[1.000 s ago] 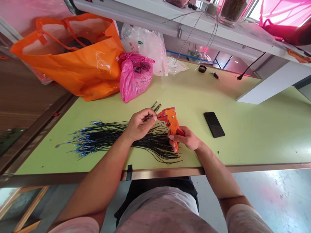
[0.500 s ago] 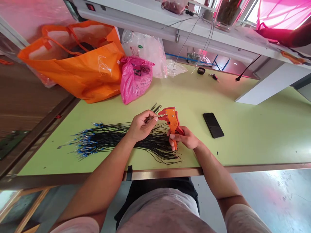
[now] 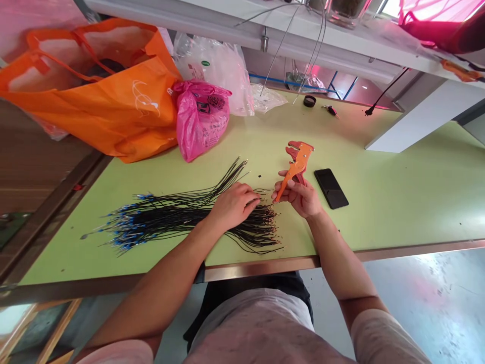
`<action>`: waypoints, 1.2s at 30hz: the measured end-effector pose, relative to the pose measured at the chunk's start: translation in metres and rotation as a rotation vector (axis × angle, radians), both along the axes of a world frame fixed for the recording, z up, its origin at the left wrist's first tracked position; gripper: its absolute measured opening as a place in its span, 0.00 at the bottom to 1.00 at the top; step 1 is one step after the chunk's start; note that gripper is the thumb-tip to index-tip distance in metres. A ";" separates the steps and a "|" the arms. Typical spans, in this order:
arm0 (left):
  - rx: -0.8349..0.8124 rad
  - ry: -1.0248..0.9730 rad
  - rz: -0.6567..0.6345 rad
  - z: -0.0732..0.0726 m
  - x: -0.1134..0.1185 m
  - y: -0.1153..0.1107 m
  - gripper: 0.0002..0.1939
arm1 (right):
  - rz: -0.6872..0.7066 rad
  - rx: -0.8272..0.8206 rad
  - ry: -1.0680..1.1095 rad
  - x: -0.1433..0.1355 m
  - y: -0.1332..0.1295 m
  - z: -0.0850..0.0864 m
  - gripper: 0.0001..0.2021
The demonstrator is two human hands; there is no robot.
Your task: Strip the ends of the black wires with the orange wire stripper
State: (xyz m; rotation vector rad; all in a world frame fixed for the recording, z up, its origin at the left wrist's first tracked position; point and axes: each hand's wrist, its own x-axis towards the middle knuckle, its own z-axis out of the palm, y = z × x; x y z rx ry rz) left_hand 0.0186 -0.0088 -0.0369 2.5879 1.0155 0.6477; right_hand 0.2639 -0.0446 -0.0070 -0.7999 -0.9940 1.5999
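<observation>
My right hand (image 3: 303, 197) is closed around the orange handle of a wire stripper (image 3: 299, 164), raised above the table. Its red jaws point up and left, apart, with no wire seen between them. My left hand (image 3: 237, 205) lies over a bundle of thin black wires (image 3: 185, 217), fingers curled and thumb close to the index finger by the wire ends. What the fingertips pinch there is hidden. Blue-marked tips fan out at the bundle's left, bare coppery ends at its right. A smaller group of wires (image 3: 227, 178) angles up behind my left hand.
A black phone (image 3: 331, 188) lies right of the stripper. A small black scrap (image 3: 259, 176) is on the green table (image 3: 409, 202). An orange bag (image 3: 113, 111), a pink plastic bag (image 3: 204, 119) and clear bags stand at back left. Tape (image 3: 309, 101) and keys (image 3: 332, 110) lie under the shelf.
The wire stripper has moved right and away from my left hand, its jaws off the wire. My left hand has come down onto the bundle. A black scrap now shows on the table.
</observation>
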 end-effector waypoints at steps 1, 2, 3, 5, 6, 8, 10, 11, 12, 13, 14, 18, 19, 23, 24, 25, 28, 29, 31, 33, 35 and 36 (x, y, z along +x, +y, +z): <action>-0.014 0.031 -0.057 -0.002 0.003 -0.001 0.17 | 0.004 0.001 -0.005 -0.001 0.000 -0.001 0.20; -0.030 0.042 -0.110 -0.004 0.005 -0.003 0.18 | 0.007 0.001 -0.007 -0.002 0.000 -0.001 0.20; -0.046 0.033 -0.152 -0.004 0.007 -0.004 0.18 | 0.008 0.001 -0.007 -0.003 -0.001 -0.002 0.20; -0.067 -0.040 -0.206 -0.002 0.008 -0.005 0.19 | 0.005 0.002 -0.003 -0.004 -0.001 -0.004 0.20; -0.071 -0.098 -0.218 0.000 0.008 -0.006 0.19 | 0.002 0.003 -0.003 -0.004 0.000 -0.004 0.20; -0.071 -0.232 -0.198 0.003 0.006 -0.005 0.20 | -0.007 0.000 -0.010 -0.004 0.000 -0.005 0.20; -0.071 -0.361 -0.089 0.003 0.003 -0.001 0.20 | -0.020 -0.004 -0.015 -0.004 0.000 -0.005 0.20; -0.070 -0.411 0.001 0.003 0.000 0.002 0.19 | -0.025 -0.007 -0.017 -0.004 0.000 -0.005 0.20; -0.067 -0.439 0.103 0.001 -0.003 0.005 0.19 | -0.027 -0.009 -0.018 -0.004 0.000 -0.005 0.20; -0.060 -0.443 0.209 0.000 -0.006 0.010 0.19 | -0.029 -0.010 -0.017 -0.005 0.000 -0.004 0.21; -0.050 -0.414 0.302 -0.002 -0.009 0.014 0.18 | -0.029 -0.011 -0.017 -0.006 -0.001 -0.004 0.21; -0.010 -0.048 0.447 -0.002 -0.014 0.029 0.15 | -0.028 -0.014 -0.021 -0.009 -0.001 -0.004 0.22; -0.004 0.055 0.444 0.000 -0.013 0.031 0.15 | -0.023 -0.019 -0.029 -0.009 -0.001 -0.004 0.22; -0.018 0.319 0.438 0.006 0.000 0.039 0.16 | -0.012 -0.036 -0.083 -0.011 0.000 -0.008 0.23; -0.024 0.344 0.440 0.006 0.004 0.042 0.16 | -0.011 -0.038 -0.091 -0.012 0.000 -0.009 0.23; -0.028 0.355 0.439 0.006 0.007 0.045 0.16 | -0.010 -0.039 -0.094 -0.012 0.000 -0.009 0.23; -0.027 0.348 0.442 0.005 0.012 0.054 0.15 | 0.000 -0.040 -0.091 -0.014 0.000 -0.010 0.23; -0.020 0.347 0.444 0.005 0.013 0.056 0.14 | 0.003 -0.043 -0.090 -0.014 0.000 -0.009 0.23; 0.010 0.349 0.442 0.005 0.012 0.058 0.13 | 0.021 -0.058 -0.092 -0.014 0.000 -0.008 0.23; 0.048 0.305 0.433 0.006 0.008 0.054 0.13 | 0.069 -0.088 -0.104 -0.014 -0.001 -0.006 0.23; 0.045 0.175 0.442 0.007 0.004 0.046 0.13 | 0.116 -0.112 -0.122 -0.013 -0.001 -0.005 0.23; 0.011 0.092 0.455 0.007 0.002 0.041 0.12 | 0.125 -0.113 -0.129 -0.013 -0.002 -0.005 0.24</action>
